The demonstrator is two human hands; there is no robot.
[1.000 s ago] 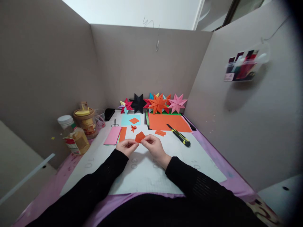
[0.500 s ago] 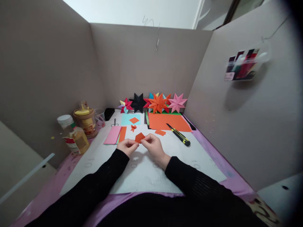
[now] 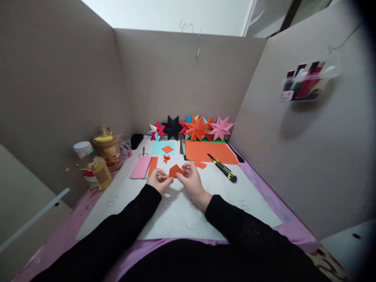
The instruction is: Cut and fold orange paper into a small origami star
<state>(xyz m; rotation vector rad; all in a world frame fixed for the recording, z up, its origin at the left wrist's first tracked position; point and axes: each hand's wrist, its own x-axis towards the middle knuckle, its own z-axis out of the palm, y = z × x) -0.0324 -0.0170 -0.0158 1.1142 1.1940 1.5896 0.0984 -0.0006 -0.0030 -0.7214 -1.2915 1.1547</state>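
Between my two hands, a little above the white sheet (image 3: 182,219), is a small folded piece of orange paper (image 3: 175,170) with a pointed top. My left hand (image 3: 159,180) pinches its lower left edge with thumb and fingertips. On the other side, my right hand (image 3: 191,178) grips its right edge, thumb in front and fingers behind. Just beyond lies a small orange folded scrap (image 3: 166,159). Farther back, an orange paper diamond (image 3: 167,149) rests on a light blue sheet (image 3: 155,148). Orange paper strips (image 3: 201,165) lie past my right hand.
A yellow-and-black utility knife (image 3: 223,169) lies at right, partly over orange sheets (image 3: 211,152). Left are pink paper (image 3: 141,167), small scissors (image 3: 143,152), a glue bottle (image 3: 98,172) and a lidded tub (image 3: 107,150). Folded paper stars (image 3: 196,128) line the back panel (image 3: 182,78).
The fingers of both hands have shifted on the orange paper, with the right fingers lifting and spreading somewhat. The whole view has moved slightly.
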